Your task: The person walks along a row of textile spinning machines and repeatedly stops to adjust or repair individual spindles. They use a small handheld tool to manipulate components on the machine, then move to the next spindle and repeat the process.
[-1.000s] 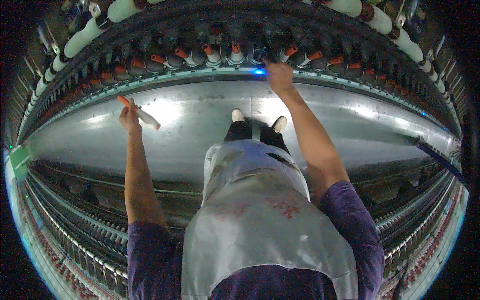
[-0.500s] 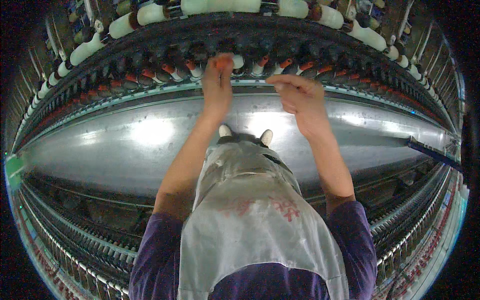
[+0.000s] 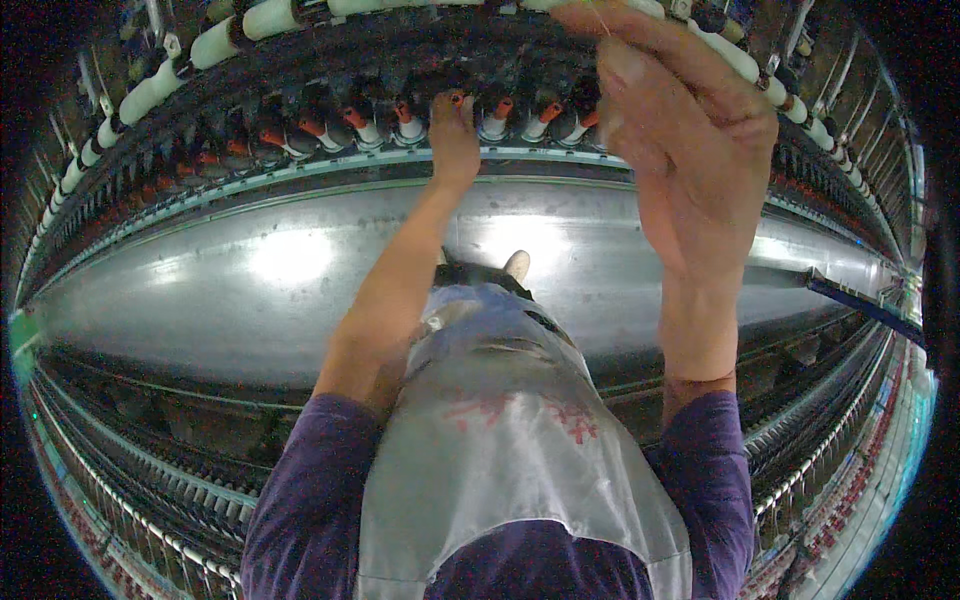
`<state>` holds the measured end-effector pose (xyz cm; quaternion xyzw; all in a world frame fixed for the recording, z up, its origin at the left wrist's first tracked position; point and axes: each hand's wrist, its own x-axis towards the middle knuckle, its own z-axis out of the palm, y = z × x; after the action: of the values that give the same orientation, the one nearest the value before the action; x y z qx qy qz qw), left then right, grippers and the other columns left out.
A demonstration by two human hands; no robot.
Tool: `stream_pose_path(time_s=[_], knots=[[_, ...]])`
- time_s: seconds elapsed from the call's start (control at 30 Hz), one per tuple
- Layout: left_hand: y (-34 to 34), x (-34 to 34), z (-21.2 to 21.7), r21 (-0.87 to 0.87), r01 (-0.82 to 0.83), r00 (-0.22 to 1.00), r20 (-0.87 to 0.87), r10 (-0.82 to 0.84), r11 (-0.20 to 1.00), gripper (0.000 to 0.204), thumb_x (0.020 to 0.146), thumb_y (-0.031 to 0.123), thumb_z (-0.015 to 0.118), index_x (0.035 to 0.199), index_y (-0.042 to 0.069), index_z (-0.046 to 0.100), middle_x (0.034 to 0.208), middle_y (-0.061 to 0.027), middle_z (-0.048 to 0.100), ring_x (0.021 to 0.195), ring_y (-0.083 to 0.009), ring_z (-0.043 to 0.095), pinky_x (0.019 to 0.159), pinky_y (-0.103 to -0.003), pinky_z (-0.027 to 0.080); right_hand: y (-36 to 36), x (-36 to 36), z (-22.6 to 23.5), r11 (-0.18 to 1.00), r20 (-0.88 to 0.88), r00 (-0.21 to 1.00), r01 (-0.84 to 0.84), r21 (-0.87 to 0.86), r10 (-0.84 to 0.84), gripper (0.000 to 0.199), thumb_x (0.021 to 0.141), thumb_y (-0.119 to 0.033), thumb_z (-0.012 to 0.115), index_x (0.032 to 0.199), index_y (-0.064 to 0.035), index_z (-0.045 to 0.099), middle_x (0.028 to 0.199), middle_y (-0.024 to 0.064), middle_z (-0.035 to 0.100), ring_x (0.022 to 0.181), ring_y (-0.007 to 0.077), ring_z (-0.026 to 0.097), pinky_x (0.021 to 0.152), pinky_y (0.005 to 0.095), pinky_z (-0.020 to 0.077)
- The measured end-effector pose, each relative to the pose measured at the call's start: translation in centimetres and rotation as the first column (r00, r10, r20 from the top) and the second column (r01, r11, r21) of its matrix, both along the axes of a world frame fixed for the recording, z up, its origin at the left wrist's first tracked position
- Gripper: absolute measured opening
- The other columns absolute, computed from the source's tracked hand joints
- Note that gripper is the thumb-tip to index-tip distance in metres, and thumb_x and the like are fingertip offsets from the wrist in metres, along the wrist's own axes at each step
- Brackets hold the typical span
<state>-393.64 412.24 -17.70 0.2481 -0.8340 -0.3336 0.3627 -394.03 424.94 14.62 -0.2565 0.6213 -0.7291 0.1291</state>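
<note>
My left hand reaches to the row on the spinning frame, its fingers closed around a bobbin whose orange tube top shows above them. Most of that bobbin is hidden by the hand. Raised close to the camera is my right hand, thumb and forefinger pinched on a fine thread, which is barely visible. Beside the left hand stand upright bobbins with orange tops and white yarn, one on its left and another on its right.
Thick white roving rollers curve along the top. A pale rail runs below the bobbins. Beneath it lies a shiny metal floor, where my shoe shows. A dark blue bar juts in at right; another machine row stands behind me.
My right hand has risen from beside the rail to close before the camera. My left hand has settled at the bobbin row, and the view has shifted slightly.
</note>
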Motion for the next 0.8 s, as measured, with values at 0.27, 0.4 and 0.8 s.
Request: stream_pose_path(time_s=[0.27, 0.4, 0.8], knots=[[1.5, 1.4, 3.8, 0.133, -0.061, 0.997, -0.048, 0.068, 0.989, 0.030, 0.092, 0.009, 0.045, 0.117, -0.007, 0.043, 0.103, -0.0219, 0.058, 0.098, -0.0350, 0.054, 0.079, -0.041, 0.043, -3.8, -3.4, 1.9, 0.952, -0.090, 0.948, -0.304, 0.042, 0.307, 0.022, 0.089, -0.016, 0.059, 0.098, 0.0038, 0.066, 0.054, -0.0002, 0.049, 0.044, 0.0044, 0.033, 0.041, 0.0211, 0.0248], [-0.8, 3.8, 9.2, 0.335, 0.122, 0.970, -0.241, -0.040, 0.934, 0.043, 0.094, 0.021, 0.045, 0.128, -0.005, 0.041, 0.117, -0.0145, 0.057, 0.109, -0.0215, 0.051, 0.089, -0.033, 0.041, -2.8, -4.3, 0.9, 0.955, 0.058, 0.954, -0.296, 0.018, 0.294, 0.021, 0.089, -0.015, 0.058, 0.096, 0.0034, 0.066, 0.052, -0.0016, 0.045, 0.043, 0.0042, 0.030, 0.040, 0.0213, 0.0217], [-4.8, 5.9, 14.8, -0.183, 0.250, 0.945, -0.169, -0.281, 0.951, 0.026, 0.086, 0.009, 0.055, 0.111, 0.002, 0.054, 0.111, -0.0155, 0.058, 0.091, -0.0314, 0.060, 0.082, -0.037, 0.047, 0.8, -3.9, -10.5, 0.937, -0.275, 0.960, 0.056, 0.345, 0.044, 0.016, 0.084, -0.008, 0.059, 0.096, -0.0020, 0.068, 0.069, -0.0016, 0.058, 0.057, 0.0045, 0.042, 0.048, 0.0193, 0.0300]])
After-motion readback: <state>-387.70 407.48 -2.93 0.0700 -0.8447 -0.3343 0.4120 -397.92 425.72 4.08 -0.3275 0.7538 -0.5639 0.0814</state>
